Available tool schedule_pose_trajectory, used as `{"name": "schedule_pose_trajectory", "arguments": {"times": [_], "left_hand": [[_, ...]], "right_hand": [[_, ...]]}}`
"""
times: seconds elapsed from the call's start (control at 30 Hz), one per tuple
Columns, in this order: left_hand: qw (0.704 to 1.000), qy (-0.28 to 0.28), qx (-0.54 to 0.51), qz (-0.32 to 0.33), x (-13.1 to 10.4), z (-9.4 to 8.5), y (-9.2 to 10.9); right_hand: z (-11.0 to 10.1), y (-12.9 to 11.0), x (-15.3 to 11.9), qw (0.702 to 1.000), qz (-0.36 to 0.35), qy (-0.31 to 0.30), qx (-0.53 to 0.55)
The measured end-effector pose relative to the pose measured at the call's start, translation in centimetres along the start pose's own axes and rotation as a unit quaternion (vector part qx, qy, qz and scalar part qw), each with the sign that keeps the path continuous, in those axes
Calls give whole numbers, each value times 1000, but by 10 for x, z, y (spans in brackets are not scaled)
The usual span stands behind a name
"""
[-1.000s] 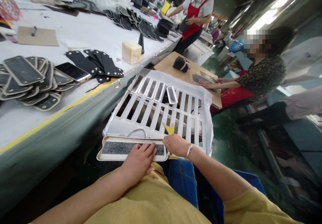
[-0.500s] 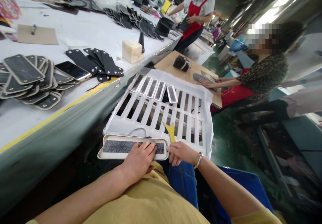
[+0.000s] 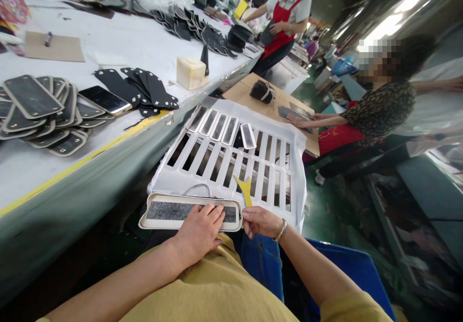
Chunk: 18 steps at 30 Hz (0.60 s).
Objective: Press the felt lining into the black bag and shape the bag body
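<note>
A long cream-rimmed piece [image 3: 166,223] with a grey felt-like strip in it lies across my lap, at the near edge of a white slatted rack. My left hand [image 3: 202,225] rests on it palm down, fingers stretched over the strip. At its right end, my right hand [image 3: 258,220] pinches the rim between thumb and bent fingers. A yellow fork-ended tool [image 3: 245,190] is just behind the right hand; whether its lower end is in that hand, I cannot tell. A thin cord loop [image 3: 197,188] shows behind the piece.
Several small white-rimmed strips [image 3: 219,128] sit on the rack [image 3: 188,157]. The long table [image 3: 123,133] at left bears stacked dark panels [image 3: 34,97], a phone [image 3: 104,101] and black pieces [image 3: 154,90]. Two co-workers [image 3: 383,100] stand beyond; blue bins [image 3: 347,269] are by my right arm.
My right hand has shifted slightly along the right end of the piece, its wrist a little to the left. The left hand stays in place. A blurred arm appears at far right.
</note>
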State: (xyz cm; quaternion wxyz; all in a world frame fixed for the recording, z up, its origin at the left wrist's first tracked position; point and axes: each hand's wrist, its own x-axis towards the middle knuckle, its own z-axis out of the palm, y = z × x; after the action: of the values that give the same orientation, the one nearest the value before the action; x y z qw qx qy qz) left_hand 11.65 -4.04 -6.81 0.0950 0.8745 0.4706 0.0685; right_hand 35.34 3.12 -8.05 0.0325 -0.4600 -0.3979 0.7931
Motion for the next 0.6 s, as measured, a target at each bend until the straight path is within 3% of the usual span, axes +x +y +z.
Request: {"name": "schedule_pose_trajectory", "arguments": {"times": [0.17,0.43,0.6], "left_hand": [[1000,10,-4,-1,0,0,0],[1000,6,-9,-5,4,-4,0],[1000,-9,-16,5,5,-4,-2]], "right_hand": [[1,10,11,1000,-13,26,6],[16,-20,0,988,27,82,-127],[34,-33,0,959,70,172,-214]]}}
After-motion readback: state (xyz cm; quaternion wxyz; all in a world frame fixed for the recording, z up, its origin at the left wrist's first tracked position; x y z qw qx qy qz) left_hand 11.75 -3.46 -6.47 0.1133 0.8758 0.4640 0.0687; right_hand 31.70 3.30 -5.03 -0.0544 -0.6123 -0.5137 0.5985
